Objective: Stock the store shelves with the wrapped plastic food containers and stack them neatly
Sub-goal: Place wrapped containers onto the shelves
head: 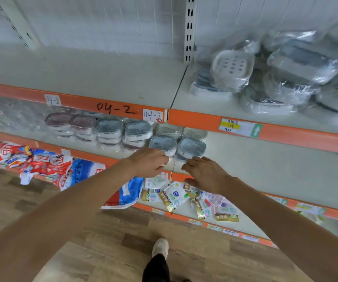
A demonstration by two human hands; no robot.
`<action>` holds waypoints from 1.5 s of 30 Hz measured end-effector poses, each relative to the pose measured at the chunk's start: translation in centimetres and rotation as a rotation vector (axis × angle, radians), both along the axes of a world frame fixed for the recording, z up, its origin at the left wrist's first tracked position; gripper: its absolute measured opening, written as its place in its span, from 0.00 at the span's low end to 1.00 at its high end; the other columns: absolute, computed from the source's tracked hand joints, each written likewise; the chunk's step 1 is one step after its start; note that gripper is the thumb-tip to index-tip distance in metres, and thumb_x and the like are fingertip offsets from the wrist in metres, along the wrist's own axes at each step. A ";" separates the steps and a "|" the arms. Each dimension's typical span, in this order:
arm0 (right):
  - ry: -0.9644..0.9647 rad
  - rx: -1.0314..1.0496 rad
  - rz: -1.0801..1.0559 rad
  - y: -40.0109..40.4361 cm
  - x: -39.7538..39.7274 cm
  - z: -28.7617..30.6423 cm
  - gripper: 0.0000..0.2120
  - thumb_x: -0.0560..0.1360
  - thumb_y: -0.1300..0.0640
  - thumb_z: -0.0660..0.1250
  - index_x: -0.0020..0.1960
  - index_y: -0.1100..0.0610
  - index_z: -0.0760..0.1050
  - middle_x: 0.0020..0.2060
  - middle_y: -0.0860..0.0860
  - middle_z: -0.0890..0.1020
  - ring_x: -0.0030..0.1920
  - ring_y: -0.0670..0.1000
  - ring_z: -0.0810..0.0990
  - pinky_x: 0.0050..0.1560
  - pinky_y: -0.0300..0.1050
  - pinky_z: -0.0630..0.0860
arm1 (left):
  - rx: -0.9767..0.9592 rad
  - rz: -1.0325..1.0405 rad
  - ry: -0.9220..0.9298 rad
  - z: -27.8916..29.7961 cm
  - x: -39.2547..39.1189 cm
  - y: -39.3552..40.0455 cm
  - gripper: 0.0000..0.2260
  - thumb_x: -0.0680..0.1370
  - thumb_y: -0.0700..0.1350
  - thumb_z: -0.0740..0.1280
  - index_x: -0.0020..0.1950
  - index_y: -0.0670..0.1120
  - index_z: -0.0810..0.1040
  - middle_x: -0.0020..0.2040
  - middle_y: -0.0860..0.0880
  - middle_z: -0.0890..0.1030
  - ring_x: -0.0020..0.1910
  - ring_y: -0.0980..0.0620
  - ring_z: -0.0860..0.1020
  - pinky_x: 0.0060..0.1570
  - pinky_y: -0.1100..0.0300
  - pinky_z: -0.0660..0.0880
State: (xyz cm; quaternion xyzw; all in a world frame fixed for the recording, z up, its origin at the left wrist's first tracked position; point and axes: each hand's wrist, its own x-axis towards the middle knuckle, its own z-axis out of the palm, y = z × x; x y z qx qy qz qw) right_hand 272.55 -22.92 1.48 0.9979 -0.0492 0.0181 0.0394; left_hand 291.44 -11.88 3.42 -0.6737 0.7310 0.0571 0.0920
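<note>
Right now both hands sit at the two front stacks of wrapped blue-lidded containers (190, 148) on the middle shelf (265, 159), left hand (148, 162) curled against one, right hand (203, 173) loosely spread at the other, seemingly squaring them; next likely nudging them flush.

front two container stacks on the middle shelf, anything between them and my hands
Nothing visible. The left hand reaches the left front stack and the right hand touches the right front stack at the middle shelf edge.
</note>
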 end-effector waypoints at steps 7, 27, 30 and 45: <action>-0.087 -0.125 -0.023 -2.7 -2.8 8.2 0.15 0.58 0.48 0.80 0.37 0.55 0.80 0.32 0.50 0.80 0.33 0.52 0.81 0.33 0.39 0.76 | -0.210 -0.019 -0.004 7.7 -1.7 -3.1 0.09 0.79 0.44 0.59 0.51 0.45 0.78 0.47 0.50 0.78 0.44 0.53 0.76 0.35 0.64 0.64; -0.183 -0.207 -0.509 -13.9 -0.1 19.0 0.16 0.77 0.50 0.61 0.60 0.58 0.77 0.54 0.55 0.79 0.59 0.56 0.75 0.56 0.48 0.70 | -0.392 -0.241 -0.109 15.1 1.8 -20.4 0.33 0.70 0.58 0.72 0.70 0.46 0.68 0.65 0.48 0.69 0.66 0.48 0.65 0.65 0.52 0.66; -0.218 -0.203 -0.542 -14.5 0.6 19.5 0.16 0.78 0.52 0.57 0.58 0.57 0.78 0.53 0.54 0.79 0.58 0.56 0.76 0.55 0.47 0.70 | -0.513 -0.272 -0.099 14.3 1.5 -21.0 0.27 0.71 0.57 0.69 0.65 0.44 0.70 0.61 0.48 0.72 0.62 0.48 0.70 0.59 0.55 0.68; -0.223 0.115 -0.678 -15.9 7.4 18.0 0.14 0.80 0.55 0.57 0.61 0.59 0.73 0.58 0.56 0.75 0.58 0.59 0.76 0.54 0.49 0.73 | -0.374 0.649 1.135 16.4 13.1 -15.9 0.19 0.68 0.59 0.61 0.42 0.43 0.73 0.34 0.45 0.72 0.32 0.48 0.73 0.39 0.56 0.71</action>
